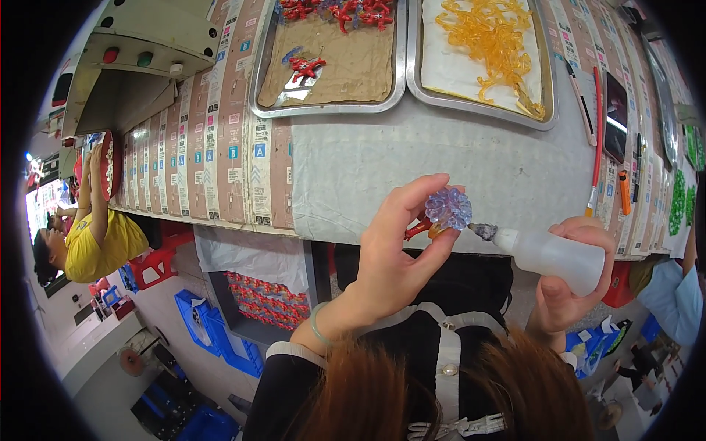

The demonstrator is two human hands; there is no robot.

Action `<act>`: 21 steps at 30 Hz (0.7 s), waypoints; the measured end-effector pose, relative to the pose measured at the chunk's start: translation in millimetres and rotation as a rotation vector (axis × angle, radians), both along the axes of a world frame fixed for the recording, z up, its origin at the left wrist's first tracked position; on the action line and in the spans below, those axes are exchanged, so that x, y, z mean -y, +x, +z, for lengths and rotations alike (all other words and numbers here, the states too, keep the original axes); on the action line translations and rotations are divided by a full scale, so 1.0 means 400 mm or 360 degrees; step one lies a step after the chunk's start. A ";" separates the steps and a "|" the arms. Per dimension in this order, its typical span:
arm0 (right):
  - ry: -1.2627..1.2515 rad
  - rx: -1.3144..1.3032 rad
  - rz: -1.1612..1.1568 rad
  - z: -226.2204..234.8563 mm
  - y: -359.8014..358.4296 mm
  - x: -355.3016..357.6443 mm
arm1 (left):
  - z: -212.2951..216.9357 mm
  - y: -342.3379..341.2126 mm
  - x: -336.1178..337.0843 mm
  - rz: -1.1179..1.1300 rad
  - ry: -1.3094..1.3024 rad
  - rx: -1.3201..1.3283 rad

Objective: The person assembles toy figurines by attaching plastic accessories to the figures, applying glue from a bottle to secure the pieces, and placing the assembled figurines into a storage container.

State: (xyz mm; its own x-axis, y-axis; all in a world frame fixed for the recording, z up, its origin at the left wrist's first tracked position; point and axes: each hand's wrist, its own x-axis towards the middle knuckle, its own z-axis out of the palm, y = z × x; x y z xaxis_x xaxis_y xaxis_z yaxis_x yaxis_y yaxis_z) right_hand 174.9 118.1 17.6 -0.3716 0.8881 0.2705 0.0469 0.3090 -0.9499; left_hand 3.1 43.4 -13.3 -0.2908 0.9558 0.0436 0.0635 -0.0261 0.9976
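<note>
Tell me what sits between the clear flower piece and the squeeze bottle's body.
Head view: only the bottle's grey, crusted nozzle tip spans from white squeeze bottle toward the clear flower piece; nothing else intervenes.

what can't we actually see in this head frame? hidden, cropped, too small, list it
- Red piece under the clear flower-shaped part: mostly hidden by the left hand.
- Squeeze bottle nozzle: crusted, and whether it touches the flower is too small to tell.
- Bottle's lower end: covered by the right hand.
- Red pieces in the left tray: cut by the top edge.
- Orange pieces: tangled, so their count is unclear.
</note>
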 end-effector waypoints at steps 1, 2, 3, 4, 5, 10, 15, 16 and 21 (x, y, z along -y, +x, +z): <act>0.0000 -0.0001 0.0001 0.000 0.000 0.000 | 0.002 0.001 0.000 -0.0002 -0.0012 0.0026; 0.0006 0.0002 0.0007 -0.001 -0.001 0.000 | 0.004 0.001 0.000 -0.0004 -0.0023 0.0052; 0.0013 0.0004 0.0012 -0.001 -0.001 0.000 | 0.004 0.001 0.000 -0.0003 -0.0023 0.0051; 0.0013 0.0004 0.0012 -0.002 -0.001 0.000 | 0.004 0.000 0.000 -0.0008 -0.0018 0.0037; 0.0025 0.0014 0.0020 -0.002 -0.002 -0.001 | 0.004 0.000 0.000 -0.0013 -0.0014 0.0022; 0.0059 0.0062 0.0065 0.001 0.000 -0.005 | 0.003 0.000 0.001 -0.0022 -0.0018 0.0003; 0.0000 0.0047 0.0001 0.003 -0.003 -0.001 | 0.001 0.000 0.000 -0.0029 -0.0009 -0.0040; -0.0001 0.0046 0.0004 0.003 -0.003 0.001 | 0.001 0.000 0.000 -0.0032 -0.0007 -0.0049; -0.0008 0.0096 -0.0015 0.005 0.001 0.002 | 0.004 -0.001 0.000 -0.0050 -0.0036 -0.0046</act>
State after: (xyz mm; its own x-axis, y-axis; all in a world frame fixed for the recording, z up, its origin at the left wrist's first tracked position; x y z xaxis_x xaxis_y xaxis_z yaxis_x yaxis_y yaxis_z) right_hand 175.1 117.4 19.5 -0.3790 0.8928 0.2435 0.1070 0.3036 -0.9468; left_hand 2.6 43.6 -11.7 -0.2594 0.9653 0.0298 0.0921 -0.0060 0.9957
